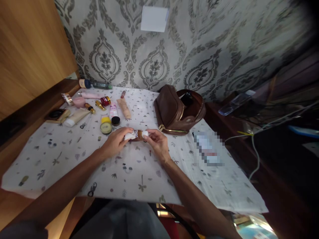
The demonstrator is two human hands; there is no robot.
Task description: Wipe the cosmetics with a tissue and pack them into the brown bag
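Observation:
Between my two hands lies a small brown-and-white tube [138, 134] with a white cap, held level just above the cloth. My left hand [116, 142] grips its white left end with thumb and fingers. At the capped right end, my right hand [158, 143] pinches with thumb and fingertips. Just beyond my left hand are a yellow-and-clear jar [106, 128] and a small black-lidded pot [116, 120]. Farther back lies a beige squeeze tube [124, 109], and a pink-and-white bottle [113, 109] is beside it.
An open brown leather bag [169, 109] stands at the back right. Several cosmetics, among them a cream tube [77, 117] and a red jar [105, 101], lie at the back left. A blurred-out packet [208, 149] rests on the right. A wooden cabinet [32, 49] borders the left.

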